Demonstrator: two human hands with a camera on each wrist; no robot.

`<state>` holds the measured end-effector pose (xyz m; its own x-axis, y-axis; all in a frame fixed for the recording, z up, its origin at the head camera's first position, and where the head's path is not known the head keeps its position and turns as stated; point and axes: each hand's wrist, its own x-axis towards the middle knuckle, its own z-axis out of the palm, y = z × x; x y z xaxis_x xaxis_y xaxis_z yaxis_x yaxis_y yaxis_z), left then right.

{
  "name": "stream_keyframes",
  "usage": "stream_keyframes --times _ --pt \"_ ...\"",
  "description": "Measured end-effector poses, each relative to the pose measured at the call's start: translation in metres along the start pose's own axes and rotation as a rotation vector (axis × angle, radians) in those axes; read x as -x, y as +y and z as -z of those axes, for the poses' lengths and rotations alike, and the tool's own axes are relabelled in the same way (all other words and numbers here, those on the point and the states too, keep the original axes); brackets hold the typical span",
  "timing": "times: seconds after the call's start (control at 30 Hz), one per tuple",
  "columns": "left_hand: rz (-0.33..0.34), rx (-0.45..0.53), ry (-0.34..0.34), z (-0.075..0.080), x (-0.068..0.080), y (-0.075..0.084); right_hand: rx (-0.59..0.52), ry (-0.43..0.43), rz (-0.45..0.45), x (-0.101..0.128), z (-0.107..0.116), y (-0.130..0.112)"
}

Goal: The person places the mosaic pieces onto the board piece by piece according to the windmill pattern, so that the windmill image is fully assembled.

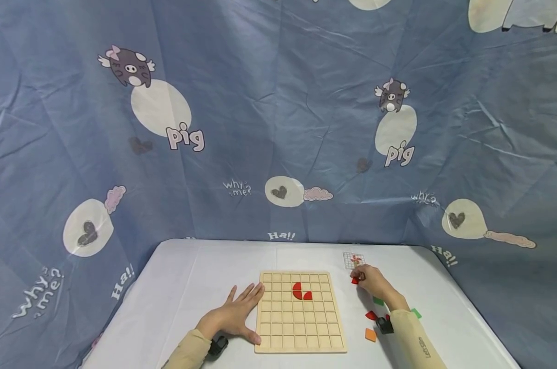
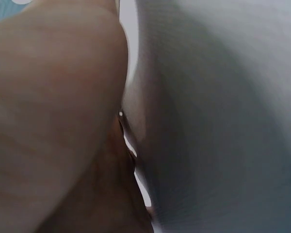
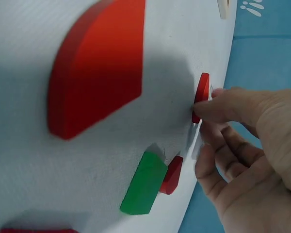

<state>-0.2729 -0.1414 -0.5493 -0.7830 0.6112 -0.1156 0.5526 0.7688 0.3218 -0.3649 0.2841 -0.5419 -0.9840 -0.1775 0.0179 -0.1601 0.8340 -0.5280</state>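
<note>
Pinching a small red piece (image 1: 354,280) between the fingers (image 3: 218,104) of my right hand (image 1: 374,282), I hold it just off the desk (image 1: 181,287), to the right of the wooden grid board (image 1: 299,341) and just in front of the pattern card (image 1: 354,260). My left hand (image 1: 234,315) lies flat with straight fingers against the board's left edge, steadying it; its wrist view shows only skin pressed close to the white surface.

By my reckoning the work is barely begun: only a few red curved pieces (image 1: 300,291) sit in the board's upper middle cells, touching one another, and all the other cells are bare.

Loose pieces wait on the desk beside my right forearm: a green block (image 3: 143,189) with a small red one (image 3: 171,174) just beside it, a large red quarter-round (image 3: 99,68), an orange piece (image 1: 370,334) and another green one (image 1: 416,312) farther right.
</note>
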Motion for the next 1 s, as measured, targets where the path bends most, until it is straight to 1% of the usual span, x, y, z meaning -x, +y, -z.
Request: stream_keyframes --times 0.1,0.17,0.2,0.27,0.37,0.47,0.53,0.67,0.77,0.87,1.0 --pt "-0.004 0.0 0.003 0.001 0.0 0.0 0.012 0.07 0.005 0.002 0.002 -0.002" --pt "-0.004 -0.002 0.004 0.0 0.0 0.0 0.03 0.112 -0.021 0.004 0.004 -0.005" --pt "-0.004 -0.003 0.004 0.0 0.0 0.0 0.041 0.119 -0.046 0.004 0.005 -0.006" --pt "-0.005 -0.003 0.004 -0.001 0.0 -0.001 0.056 0.109 -0.103 0.006 0.006 -0.009" --pt "-0.006 -0.003 0.005 -0.002 0.0 -0.002 0.072 0.061 -0.183 0.008 0.005 -0.012" --pt "-0.007 -0.008 0.002 -0.002 -0.001 -0.002 0.072 0.045 -0.196 0.008 0.003 -0.011" --pt "-0.003 -0.01 -0.002 -0.001 -0.001 -0.002 0.065 0.038 -0.18 0.008 0.002 -0.009" --pt "0.003 -0.008 -0.004 -0.001 -0.002 -0.001 0.039 0.034 -0.073 0.007 0.001 -0.005" --pt "0.001 0.0 -0.001 0.0 -0.002 0.0 0.044 0.021 0.002 0.006 0.002 -0.002" --pt "0.001 -0.001 -0.006 0.0 -0.001 0.0 0.076 0.006 0.031 0.005 0.002 0.0" --pt "0.004 -0.013 -0.004 0.0 -0.001 -0.001 0.087 0.016 0.06 0.005 0.002 0.001"
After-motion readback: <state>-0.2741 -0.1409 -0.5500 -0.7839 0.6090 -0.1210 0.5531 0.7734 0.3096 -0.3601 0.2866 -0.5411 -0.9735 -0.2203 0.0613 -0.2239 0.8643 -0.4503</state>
